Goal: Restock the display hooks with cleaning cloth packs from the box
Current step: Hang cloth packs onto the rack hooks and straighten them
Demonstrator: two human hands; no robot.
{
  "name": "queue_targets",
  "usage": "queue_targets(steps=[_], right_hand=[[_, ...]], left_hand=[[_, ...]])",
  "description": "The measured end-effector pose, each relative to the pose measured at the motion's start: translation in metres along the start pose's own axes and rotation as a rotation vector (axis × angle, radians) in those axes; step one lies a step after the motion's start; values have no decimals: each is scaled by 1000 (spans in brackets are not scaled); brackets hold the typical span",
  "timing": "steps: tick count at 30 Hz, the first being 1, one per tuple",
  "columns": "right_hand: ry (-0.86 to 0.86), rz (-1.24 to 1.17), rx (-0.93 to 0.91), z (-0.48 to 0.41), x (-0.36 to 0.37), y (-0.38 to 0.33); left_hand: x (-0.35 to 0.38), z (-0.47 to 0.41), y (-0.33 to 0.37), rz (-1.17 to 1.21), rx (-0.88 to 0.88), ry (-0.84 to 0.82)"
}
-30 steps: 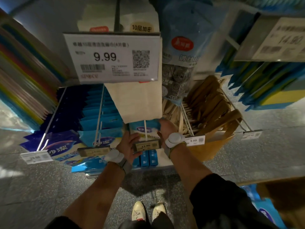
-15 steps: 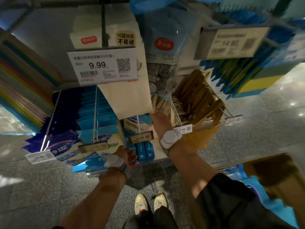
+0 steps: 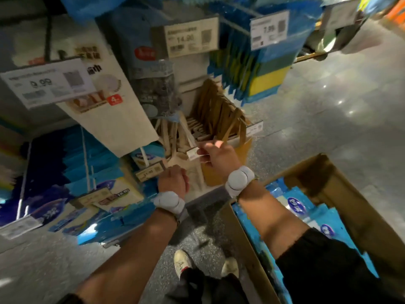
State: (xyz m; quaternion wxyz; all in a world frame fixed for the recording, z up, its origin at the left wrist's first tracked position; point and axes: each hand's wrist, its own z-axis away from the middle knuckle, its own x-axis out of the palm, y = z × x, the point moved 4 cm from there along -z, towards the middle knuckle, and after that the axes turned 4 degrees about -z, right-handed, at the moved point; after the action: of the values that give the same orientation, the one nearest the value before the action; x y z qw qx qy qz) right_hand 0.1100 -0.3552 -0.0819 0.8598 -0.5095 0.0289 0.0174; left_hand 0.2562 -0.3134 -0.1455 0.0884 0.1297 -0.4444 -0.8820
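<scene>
Blue cleaning cloth packs lie in the cardboard box at right; the left hand hovers loosely curled, empty, while the right hand meets a price tag, grip unclear.

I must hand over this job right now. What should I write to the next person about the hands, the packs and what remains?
Left hand: low in front of the hooks, fingers loosely curled, no pack seen in it.
Right hand: holds no pack; its fingers are by a small price tag, contact unclear.
Box: open, at the right, with blue cloth packs inside.
Done: hung packs sit on the hook beside the left hand.
Left: probably take the next pack from the box and hang it.
</scene>
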Motion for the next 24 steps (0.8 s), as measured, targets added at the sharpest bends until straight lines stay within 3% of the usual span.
queue_targets(steps=[4,11,12,17,24], right_hand=[[138,132,-63,13,-69,19],[325,181,47,42,-204,108],[439,124,85,73,-263,132],[543,174,192,120,-310,159],[794,39,458,203,-409,267]], left_hand=[[55,33,-1,-80,102,-95],[153,82,-21,-338,233,-285],[204,117,-34,-409,276,-388],[242,135,-53,-495,328,-468],[328,178,-128,-890,360,-691]])
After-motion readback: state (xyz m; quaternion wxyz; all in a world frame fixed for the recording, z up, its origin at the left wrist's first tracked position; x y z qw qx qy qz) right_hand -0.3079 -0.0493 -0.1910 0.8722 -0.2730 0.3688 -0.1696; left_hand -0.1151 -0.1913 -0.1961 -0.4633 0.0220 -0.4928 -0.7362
